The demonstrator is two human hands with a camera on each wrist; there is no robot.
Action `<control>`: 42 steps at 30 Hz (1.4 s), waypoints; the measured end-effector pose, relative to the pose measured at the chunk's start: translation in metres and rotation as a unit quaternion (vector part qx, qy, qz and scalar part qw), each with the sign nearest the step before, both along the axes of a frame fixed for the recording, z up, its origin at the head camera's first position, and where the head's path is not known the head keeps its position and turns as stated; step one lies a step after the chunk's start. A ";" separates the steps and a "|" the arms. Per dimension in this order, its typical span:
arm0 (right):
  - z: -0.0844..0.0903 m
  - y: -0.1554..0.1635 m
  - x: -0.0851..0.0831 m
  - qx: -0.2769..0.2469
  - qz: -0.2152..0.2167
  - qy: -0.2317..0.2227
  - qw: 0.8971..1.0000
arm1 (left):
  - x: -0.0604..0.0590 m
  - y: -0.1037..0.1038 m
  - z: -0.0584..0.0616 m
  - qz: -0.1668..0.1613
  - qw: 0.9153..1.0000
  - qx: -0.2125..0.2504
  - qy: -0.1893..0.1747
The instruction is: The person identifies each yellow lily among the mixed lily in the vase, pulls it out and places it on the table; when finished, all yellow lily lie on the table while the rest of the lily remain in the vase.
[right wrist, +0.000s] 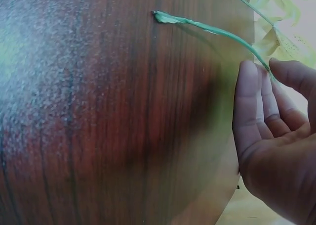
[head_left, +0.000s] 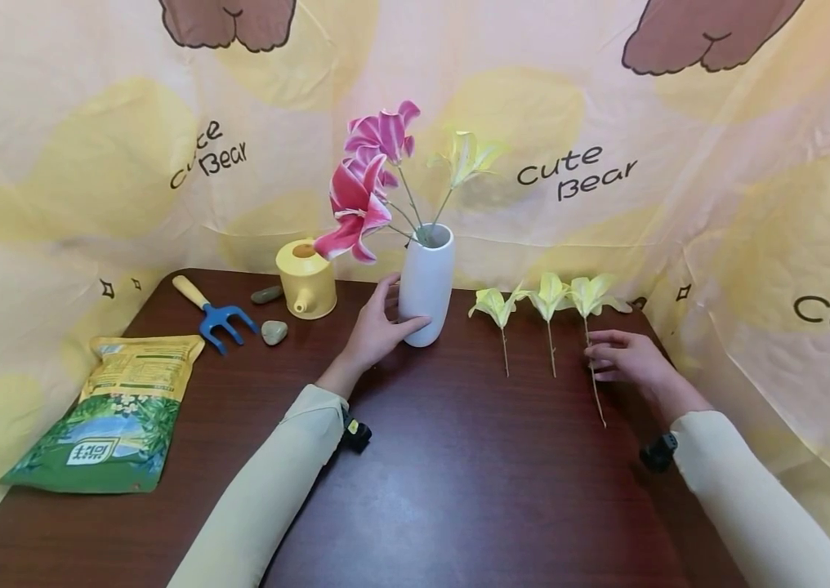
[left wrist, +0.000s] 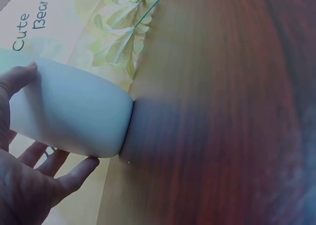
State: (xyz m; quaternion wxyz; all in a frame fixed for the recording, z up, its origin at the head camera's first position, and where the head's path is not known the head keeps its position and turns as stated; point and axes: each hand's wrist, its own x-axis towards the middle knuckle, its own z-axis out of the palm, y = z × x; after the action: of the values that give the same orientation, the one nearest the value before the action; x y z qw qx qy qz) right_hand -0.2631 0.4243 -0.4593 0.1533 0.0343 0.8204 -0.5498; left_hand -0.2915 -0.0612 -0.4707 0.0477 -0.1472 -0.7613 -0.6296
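A white vase [head_left: 426,282] stands upright at the back of the dark wooden table [head_left: 459,490], holding pink lilies [head_left: 363,192] and one yellow-green lily [head_left: 466,159]. My left hand [head_left: 385,322] grips the vase low down, thumb on the near side and fingers behind; the left wrist view shows the vase [left wrist: 69,111] in that hand [left wrist: 29,185]. Three loose yellow lilies lie to the right of the vase: left [head_left: 497,306], middle [head_left: 549,298], right [head_left: 590,296]. My right hand [head_left: 599,355] pinches the rightmost stem [right wrist: 207,29] between thumb and fingertips [right wrist: 247,101] while it lies on the table.
At the back left are a yellow watering can [head_left: 306,278], a blue hand rake [head_left: 218,317] and two stones [head_left: 274,331]. A green and yellow bag [head_left: 117,416] lies at the left edge. A printed cloth backdrop [head_left: 753,204] closes in three sides.
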 end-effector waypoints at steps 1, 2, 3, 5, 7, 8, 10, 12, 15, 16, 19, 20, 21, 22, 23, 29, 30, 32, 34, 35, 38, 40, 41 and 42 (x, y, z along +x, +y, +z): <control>0.000 0.000 0.000 0.002 -0.003 0.002 1.000 | 0.000 0.001 0.000 0.003 1.000 -0.001 0.001; 0.001 0.001 -0.001 0.002 -0.006 0.004 1.000 | 0.001 0.002 0.001 0.007 1.000 -0.003 0.003; 0.002 0.001 -0.001 0.003 -0.008 0.008 1.000 | 0.001 0.002 0.001 0.013 1.000 -0.006 0.004; 0.006 0.001 -0.002 0.004 -0.016 0.016 1.000 | 0.001 0.005 0.002 0.025 1.000 -0.014 0.009; 0.014 -0.002 -0.002 0.004 -0.023 0.029 0.999 | 0.002 0.007 0.002 0.039 0.999 -0.024 0.013; 0.019 -0.004 -0.003 -0.001 -0.028 0.037 0.999 | 0.002 0.008 0.003 0.046 0.998 -0.031 0.015; 0.032 -0.011 -0.004 -0.013 -0.037 0.053 0.998 | 0.002 0.010 0.004 0.057 0.997 -0.041 0.017; 0.047 -0.022 -0.007 -0.029 -0.041 0.072 0.996 | 0.003 0.011 0.006 0.067 0.996 -0.047 0.017; 0.070 -0.046 -0.013 -0.058 -0.039 0.099 0.993 | 0.003 0.012 0.008 0.076 0.996 -0.051 0.018; 0.078 -0.055 -0.015 -0.066 -0.034 0.108 0.991 | 0.003 0.012 0.009 0.077 0.995 -0.052 0.018; 0.098 -0.086 -0.019 -0.088 -0.020 0.127 0.988 | 0.003 0.013 0.009 0.077 0.995 -0.054 0.016; 0.104 -0.097 -0.021 -0.092 -0.014 0.130 0.987 | 0.003 0.013 0.009 0.075 0.996 -0.054 0.015; 0.109 -0.107 -0.022 -0.096 -0.010 0.134 0.986 | 0.003 0.013 0.009 0.074 0.996 -0.054 0.016; 0.114 -0.118 -0.024 -0.099 -0.006 0.137 0.986 | 0.003 0.014 0.009 0.072 0.996 -0.053 0.016; 0.119 -0.127 -0.026 -0.102 -0.004 0.138 0.985 | 0.002 0.014 0.008 0.070 0.996 -0.053 0.016; 0.139 -0.180 -0.038 -0.131 -0.001 0.141 0.981 | 0.001 0.012 0.005 0.059 0.997 -0.049 0.018; 0.141 -0.187 -0.040 -0.136 -0.003 0.143 0.980 | 0.001 0.011 0.005 0.056 0.997 -0.047 0.017; 0.145 -0.201 -0.044 -0.147 -0.005 0.146 0.978 | 0.000 0.010 0.004 0.048 0.998 -0.044 0.015; 0.148 -0.213 -0.047 -0.155 -0.006 0.149 0.977 | 0.000 0.009 0.004 0.039 0.998 -0.038 0.010; 0.149 -0.218 -0.049 -0.160 -0.004 0.149 0.976 | 0.000 0.009 0.004 0.037 0.999 -0.038 0.007; 0.153 -0.233 -0.054 -0.183 -0.007 0.150 0.972 | 0.002 0.008 0.004 0.029 0.999 -0.033 0.000; 0.154 -0.242 -0.057 -0.197 -0.011 0.148 0.969 | 0.002 0.008 0.005 0.026 0.999 -0.031 -0.004; 0.155 -0.246 -0.058 -0.202 -0.012 0.146 0.968 | 0.002 0.008 0.005 0.026 0.999 -0.033 -0.006; 0.155 -0.250 -0.059 -0.211 -0.017 0.145 0.967 | 0.002 0.008 0.005 0.025 0.999 -0.032 -0.007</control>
State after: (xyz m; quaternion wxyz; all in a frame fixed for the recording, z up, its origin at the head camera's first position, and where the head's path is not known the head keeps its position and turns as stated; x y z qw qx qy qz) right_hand -0.3221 0.1744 -0.3039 0.0274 -0.0644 0.6986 -0.7121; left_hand -0.2890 -0.0531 -0.4662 0.0537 -0.1252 -0.7850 -0.6044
